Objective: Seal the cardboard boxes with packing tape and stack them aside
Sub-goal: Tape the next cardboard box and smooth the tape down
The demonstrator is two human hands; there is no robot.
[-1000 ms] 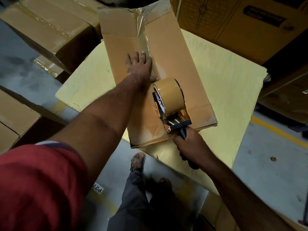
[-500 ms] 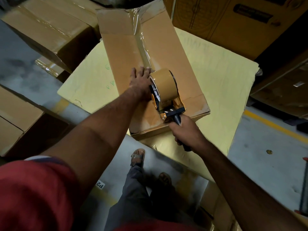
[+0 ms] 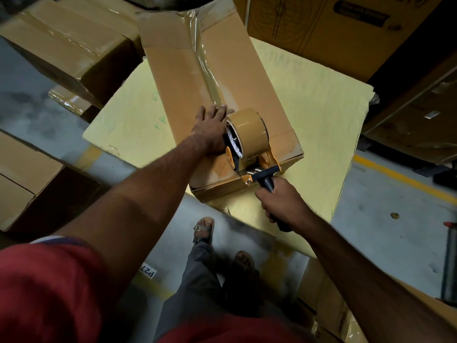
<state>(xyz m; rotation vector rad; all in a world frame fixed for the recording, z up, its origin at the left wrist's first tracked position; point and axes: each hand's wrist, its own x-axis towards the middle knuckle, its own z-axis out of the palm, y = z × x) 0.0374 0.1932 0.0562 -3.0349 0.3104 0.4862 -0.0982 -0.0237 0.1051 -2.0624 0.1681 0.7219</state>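
A long brown cardboard box (image 3: 178, 78) lies on a pale yellow sheet (image 3: 316, 115), with a strip of clear tape (image 3: 205, 68) running down its centre seam. My left hand (image 3: 210, 129) presses flat on the box top beside the seam, fingers straight. My right hand (image 3: 282, 204) grips the black handle of an orange tape dispenser (image 3: 249, 142), whose brown tape roll sits over the near end of the box, right beside my left hand.
Taped brown boxes (image 3: 66, 45) are stacked at the upper left, another box (image 3: 27, 179) stands at the left. Large printed cartons (image 3: 329, 28) rise at the upper right. My sandalled feet (image 3: 205, 229) stand on grey concrete with yellow floor lines (image 3: 400, 179).
My left hand slid back along the seam toward the near end of the box. The dispenser stays at the near end, now close against my left hand.
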